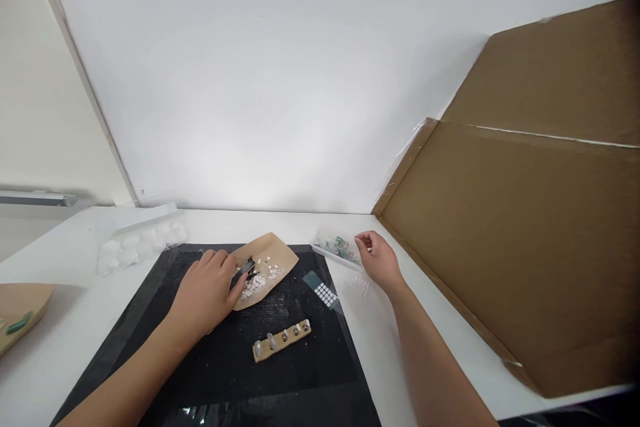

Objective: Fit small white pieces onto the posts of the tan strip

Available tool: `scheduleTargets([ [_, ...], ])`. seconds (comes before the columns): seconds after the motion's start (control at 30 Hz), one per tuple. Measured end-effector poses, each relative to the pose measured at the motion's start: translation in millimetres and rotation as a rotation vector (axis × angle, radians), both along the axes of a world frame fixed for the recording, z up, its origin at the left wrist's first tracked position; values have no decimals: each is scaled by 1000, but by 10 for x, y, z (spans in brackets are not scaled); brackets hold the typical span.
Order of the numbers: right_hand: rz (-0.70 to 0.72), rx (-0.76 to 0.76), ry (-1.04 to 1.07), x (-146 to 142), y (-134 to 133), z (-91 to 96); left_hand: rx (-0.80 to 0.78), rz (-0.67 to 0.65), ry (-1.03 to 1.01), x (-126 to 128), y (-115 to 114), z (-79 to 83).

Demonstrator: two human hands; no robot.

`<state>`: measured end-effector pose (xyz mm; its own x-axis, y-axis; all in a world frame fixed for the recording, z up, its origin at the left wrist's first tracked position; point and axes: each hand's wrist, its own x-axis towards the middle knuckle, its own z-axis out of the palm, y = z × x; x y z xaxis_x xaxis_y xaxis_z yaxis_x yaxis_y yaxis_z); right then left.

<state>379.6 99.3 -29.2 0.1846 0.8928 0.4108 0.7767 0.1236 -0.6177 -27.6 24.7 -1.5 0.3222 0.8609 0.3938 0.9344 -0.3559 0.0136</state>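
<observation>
My left hand (pixel 213 287) is closed round a dark metal nail clipper (pixel 243 271), its end pointing over a tan paper tray (pixel 279 251). Small white flakes (pixel 256 283) lie scattered in that tray. At the right, my right hand (pixel 379 259) has its thumb and fingertips pinched together beside a clear shallow box (pixel 327 250) of clear and green pieces. Whether anything is in the pinch is too small to tell. In front of the tray, a brown strip (pixel 281 341) carries several small studs, some with pale nail-like tips.
A sheet of white dots (pixel 323 290) lies over the right edge of the black mat (pixel 225 373). Clear packaging (pixel 143 243) is at the back left. Another tan tray (pixel 30 300) holds a green piece. A cardboard panel (pixel 525 233) stands along the right side.
</observation>
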Motion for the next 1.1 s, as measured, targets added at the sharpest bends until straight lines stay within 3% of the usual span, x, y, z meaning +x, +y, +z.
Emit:
scheduleTargets([
  [0.27, 69, 81, -48, -58, -47, 80, -6, 81, 30, -16, -7, 28],
  [0.5, 122, 52, 57, -137, -121, 109, -83, 102, 52, -76, -19, -18],
  [0.73, 239, 6, 185, -416, -233, 105, -143, 89, 38, -60, -39, -53],
  [1.1, 359, 9, 77, -854, -422, 145, -213, 69, -261, 5, -41, 27],
])
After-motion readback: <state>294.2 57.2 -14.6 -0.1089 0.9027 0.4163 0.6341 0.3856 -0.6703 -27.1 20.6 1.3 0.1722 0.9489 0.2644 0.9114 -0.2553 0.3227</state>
